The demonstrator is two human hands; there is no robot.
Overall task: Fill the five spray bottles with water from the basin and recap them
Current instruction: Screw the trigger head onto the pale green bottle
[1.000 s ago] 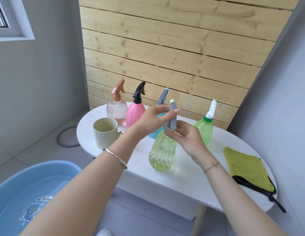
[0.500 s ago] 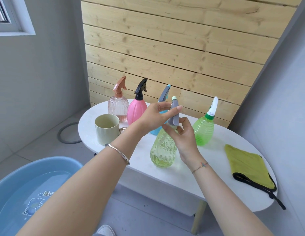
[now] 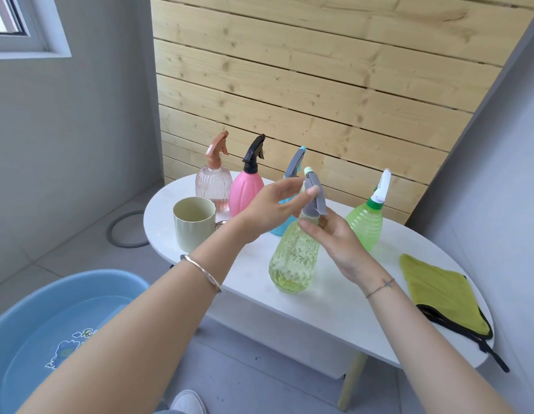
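Observation:
On the white oval table (image 3: 349, 312) stands a yellow-green textured bottle (image 3: 292, 261) with a grey spray head (image 3: 315, 201). My left hand (image 3: 271, 207) pinches that head from the left with thumb and fingertips. My right hand (image 3: 334, 237) grips the bottle's neck just under the head, thumb across the front. Behind stand a clear pink bottle (image 3: 213, 186) with a brown head, a pink bottle (image 3: 246, 195) with a black head, and a blue bottle (image 3: 295, 162) mostly hidden by my left hand. A green bottle (image 3: 365, 225) with a white head stands to the right.
A pale green mug (image 3: 194, 222) sits at the table's left end. A yellow-green cloth (image 3: 438, 294) with black trim lies at the right end. A blue basin (image 3: 50, 324) holding water sits on the floor at lower left. A grey ring (image 3: 125, 231) lies on the floor behind.
The grey spray head has turned a little between my fingers, and my right hand has shifted round the neck. The bottle has stayed standing on the table.

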